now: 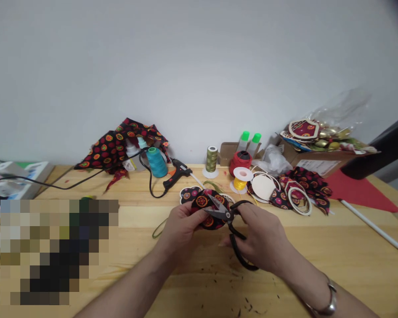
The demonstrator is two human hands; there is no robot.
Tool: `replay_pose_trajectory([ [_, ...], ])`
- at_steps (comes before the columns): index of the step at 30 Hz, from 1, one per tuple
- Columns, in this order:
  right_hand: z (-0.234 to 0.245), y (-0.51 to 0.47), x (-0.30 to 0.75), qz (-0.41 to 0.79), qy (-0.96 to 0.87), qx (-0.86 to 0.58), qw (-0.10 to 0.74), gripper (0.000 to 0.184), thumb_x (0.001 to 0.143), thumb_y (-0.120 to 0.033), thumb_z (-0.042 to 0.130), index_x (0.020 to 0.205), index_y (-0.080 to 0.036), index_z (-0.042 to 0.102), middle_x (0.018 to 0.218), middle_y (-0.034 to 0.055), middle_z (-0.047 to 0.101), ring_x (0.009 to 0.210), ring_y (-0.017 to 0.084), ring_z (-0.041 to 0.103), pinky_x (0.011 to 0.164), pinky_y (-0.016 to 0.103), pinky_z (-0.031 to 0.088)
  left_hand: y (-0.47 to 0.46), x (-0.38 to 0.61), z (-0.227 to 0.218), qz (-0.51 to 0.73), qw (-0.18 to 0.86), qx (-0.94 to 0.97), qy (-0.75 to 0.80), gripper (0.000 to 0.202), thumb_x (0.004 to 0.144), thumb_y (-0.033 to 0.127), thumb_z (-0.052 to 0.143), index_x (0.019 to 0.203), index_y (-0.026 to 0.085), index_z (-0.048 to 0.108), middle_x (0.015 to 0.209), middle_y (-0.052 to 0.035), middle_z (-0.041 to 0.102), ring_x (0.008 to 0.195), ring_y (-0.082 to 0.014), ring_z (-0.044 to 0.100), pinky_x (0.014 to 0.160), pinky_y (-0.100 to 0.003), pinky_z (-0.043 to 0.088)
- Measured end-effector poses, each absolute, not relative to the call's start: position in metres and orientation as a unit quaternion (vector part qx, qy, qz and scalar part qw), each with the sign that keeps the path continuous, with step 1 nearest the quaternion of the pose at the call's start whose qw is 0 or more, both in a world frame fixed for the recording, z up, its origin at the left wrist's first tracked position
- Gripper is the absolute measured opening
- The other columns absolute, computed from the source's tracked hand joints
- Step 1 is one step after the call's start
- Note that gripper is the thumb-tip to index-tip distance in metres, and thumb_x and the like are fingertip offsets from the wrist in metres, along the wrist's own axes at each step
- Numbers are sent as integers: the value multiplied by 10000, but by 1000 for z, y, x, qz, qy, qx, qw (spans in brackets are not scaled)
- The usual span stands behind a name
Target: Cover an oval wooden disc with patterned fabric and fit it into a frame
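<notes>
My left hand (179, 229) pinches a rounded piece of dark patterned fabric (201, 201) with red and orange circles. In my right hand (265, 234) is a pair of scissors (228, 215) with black handles, fingers through the loops. The blades are spread apart and lie over the face of the fabric, their tips toward my left hand. Whether they touch the cloth I cannot tell. Just behind the fabric sits a pale scalloped piece with a patterned centre (189, 194). A green cord (158, 228) curves out beside my left hand.
Behind my hands stand a glue gun (177, 176), a teal thread cone (157, 162), a green spool (212, 160) and a yellow spool (240, 184). Pale rings (298, 201) and a full cardboard box (318, 161) are at right. Dark scraps (247, 304) dot the table. A pixelated patch hides the left.
</notes>
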State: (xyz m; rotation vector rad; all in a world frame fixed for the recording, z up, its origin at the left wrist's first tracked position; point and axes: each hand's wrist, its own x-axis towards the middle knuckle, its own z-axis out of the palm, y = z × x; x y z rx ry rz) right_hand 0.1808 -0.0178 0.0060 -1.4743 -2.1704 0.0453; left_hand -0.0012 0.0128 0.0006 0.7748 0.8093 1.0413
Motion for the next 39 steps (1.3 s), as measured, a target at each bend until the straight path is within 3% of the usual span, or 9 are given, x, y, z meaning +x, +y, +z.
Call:
replay_pose_trajectory([
  [10,4,-18,181,-44,-801,-538,259,288,759,-441,562,824,-162,598,715,56,660,654,217,638,546,292,384,13,-2,-2,470,715,365,367,182,698,196,732,874,147,737,819,-42,764,731,-141,688,713,-229,538],
  [27,1,-17,183,-74,-798,-543,252,285,730,-441,614,785,-162,604,705,54,664,649,209,626,548,290,372,14,-1,-2,462,688,385,405,184,650,244,759,798,134,742,727,-38,747,648,-134,654,663,-233,526],
  [39,1,-17,185,-82,-803,-537,244,246,723,-388,624,812,-159,604,723,59,672,655,210,625,549,292,384,13,-1,0,461,679,405,404,171,687,234,728,828,139,742,789,-46,756,702,-159,668,707,-265,530],
])
